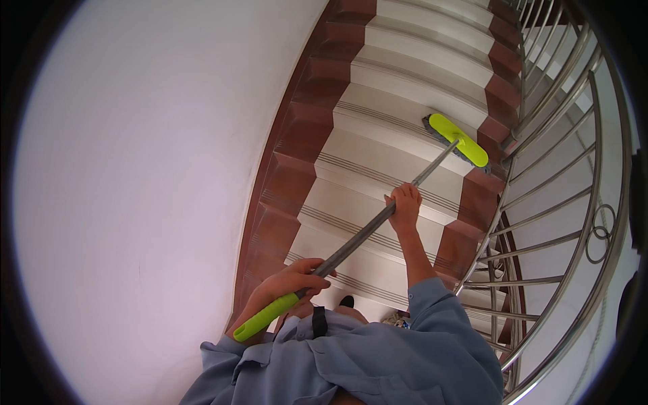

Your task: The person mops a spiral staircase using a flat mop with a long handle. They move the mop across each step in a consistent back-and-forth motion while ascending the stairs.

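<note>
A dust mop with a lime-green oval head (458,139) and grey fringe lies across a cream stair tread at the right, close to the brown border tiles. Its grey metal pole (354,243) slants down to the lower left and ends in a lime-green ribbed grip (266,317). My right hand (405,205) is closed around the middle of the pole. My left hand (298,278) holds the pole just above the green grip, with its fingers partly hidden behind it.
Curved stairs with cream treads (364,139) and reddish-brown edges (298,129) run up the view. A white wall (152,177) borders them at left. Stainless-steel railing (549,217) curves along the right. A dark shoe tip (347,301) shows below me.
</note>
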Motion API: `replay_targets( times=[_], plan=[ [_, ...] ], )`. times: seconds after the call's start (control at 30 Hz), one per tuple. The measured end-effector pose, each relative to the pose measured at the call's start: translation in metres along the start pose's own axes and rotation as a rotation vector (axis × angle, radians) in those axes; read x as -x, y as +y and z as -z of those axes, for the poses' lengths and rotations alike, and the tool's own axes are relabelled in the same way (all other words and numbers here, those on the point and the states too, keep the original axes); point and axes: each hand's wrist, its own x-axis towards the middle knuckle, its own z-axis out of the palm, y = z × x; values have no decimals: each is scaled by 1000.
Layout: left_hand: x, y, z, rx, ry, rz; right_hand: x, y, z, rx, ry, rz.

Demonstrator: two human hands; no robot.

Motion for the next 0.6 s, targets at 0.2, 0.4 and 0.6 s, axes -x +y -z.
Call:
replay_targets(
  times=[0.2, 0.4, 0.6],
  plan=[
    [56, -26, 6, 120, 274, -104, -21, -77, -64, -147, -68, 162],
    [68, -43, -15, 343, 470, -196, -45, -125, -108, -261, -269, 315],
    [80, 0, -3, 321, 506, -209, -73, -143, -114, -273, -119, 336]
  ],
)
